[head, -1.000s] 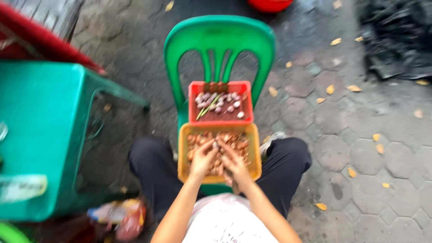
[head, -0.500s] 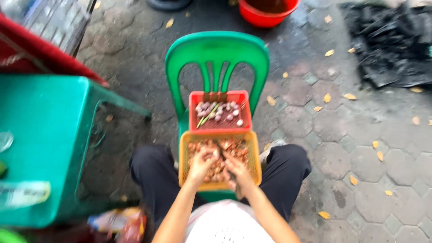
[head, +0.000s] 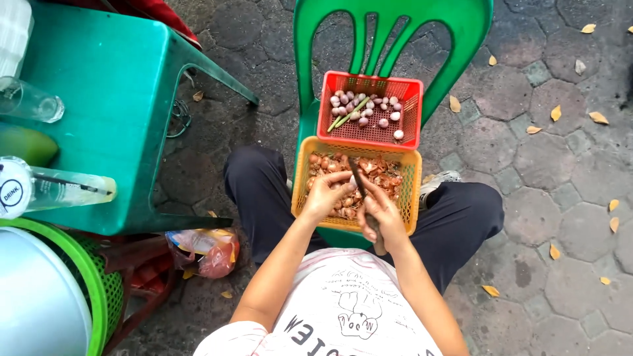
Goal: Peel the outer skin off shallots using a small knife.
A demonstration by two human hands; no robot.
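An orange plastic basket (head: 411, 191) of unpeeled shallots and skins rests on the seat of a green plastic chair (head: 395, 39) between my knees. Behind it sits a red basket (head: 409, 99) with peeled shallots and a few green stalks. My left hand (head: 326, 196) pinches a shallot over the orange basket. My right hand (head: 382, 214) grips a small knife (head: 359, 181) whose dark blade points up toward the shallot in my left hand.
A green plastic table (head: 112, 112) stands to my left with a glass (head: 30, 102) and a clear lidded cup (head: 53, 191) with a straw. A green basket rim (head: 89, 290) and a crumpled plastic bag (head: 204, 250) lie lower left. Paved ground with dry leaves surrounds the chair.
The camera has tilted down and closer, so the chair and baskets sit higher and larger in view. My hands stay over the orange basket, working on a shallot.
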